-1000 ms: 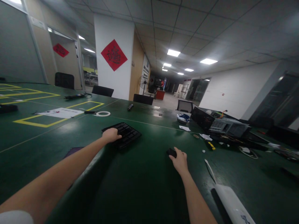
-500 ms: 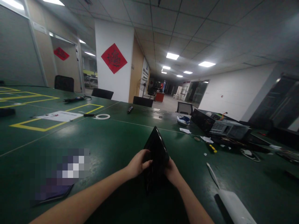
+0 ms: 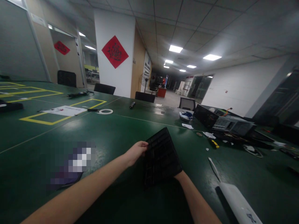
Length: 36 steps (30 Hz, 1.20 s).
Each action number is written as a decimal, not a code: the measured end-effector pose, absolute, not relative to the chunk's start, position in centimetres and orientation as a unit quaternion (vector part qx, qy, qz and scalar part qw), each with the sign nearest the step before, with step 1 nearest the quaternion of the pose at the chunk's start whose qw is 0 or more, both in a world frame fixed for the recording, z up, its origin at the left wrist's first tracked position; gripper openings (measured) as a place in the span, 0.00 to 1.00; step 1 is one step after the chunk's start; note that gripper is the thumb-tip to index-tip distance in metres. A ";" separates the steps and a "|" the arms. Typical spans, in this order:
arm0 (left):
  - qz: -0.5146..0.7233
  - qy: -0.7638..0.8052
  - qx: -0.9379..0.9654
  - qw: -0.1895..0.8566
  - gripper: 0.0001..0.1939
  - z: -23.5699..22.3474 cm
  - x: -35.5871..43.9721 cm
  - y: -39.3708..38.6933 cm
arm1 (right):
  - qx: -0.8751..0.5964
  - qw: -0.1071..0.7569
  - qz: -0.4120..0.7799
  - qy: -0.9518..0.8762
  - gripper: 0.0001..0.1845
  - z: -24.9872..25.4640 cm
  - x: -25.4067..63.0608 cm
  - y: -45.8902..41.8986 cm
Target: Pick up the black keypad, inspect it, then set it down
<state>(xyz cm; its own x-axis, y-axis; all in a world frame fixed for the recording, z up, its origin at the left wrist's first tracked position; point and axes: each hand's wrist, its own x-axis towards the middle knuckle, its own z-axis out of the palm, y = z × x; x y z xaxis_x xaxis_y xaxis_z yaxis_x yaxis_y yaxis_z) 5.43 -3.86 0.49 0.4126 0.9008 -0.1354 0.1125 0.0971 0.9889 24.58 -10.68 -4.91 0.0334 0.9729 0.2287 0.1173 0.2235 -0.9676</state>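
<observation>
A flat black rectangular panel [image 3: 161,155], its face marked with a grid of ridges or shallow compartments, is held tilted above the green table. My left hand [image 3: 137,152] grips its left edge, with the thumb side near the upper left. Behind the lower right corner goes my right hand [image 3: 180,176], supporting the panel from the back; its fingers are hidden. On the left of the table lies a dark, pixelated flat item [image 3: 72,168]. To the right sits a white power strip or adapter-like block [image 3: 237,199] with a white cable [image 3: 213,168].
An opened computer case [image 3: 224,121] with loose parts stands at the right. A yellow-handled tool [image 3: 215,143] and paper scraps lie before it. Further left are a roll of white tape [image 3: 105,111], a paper sheet [image 3: 65,110] and a small black cylinder [image 3: 132,105]. Chairs line the far side.
The black panel has turned from nearly edge-on to show its gridded face. My left hand has moved to its left edge, and my right hand has gone further behind it.
</observation>
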 end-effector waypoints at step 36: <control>0.254 0.325 0.902 0.125 0.14 -2.1 5.4 -5.7 | -0.474 0.539 0.459 -0.524 0.15 -4.9 24.6 -11.0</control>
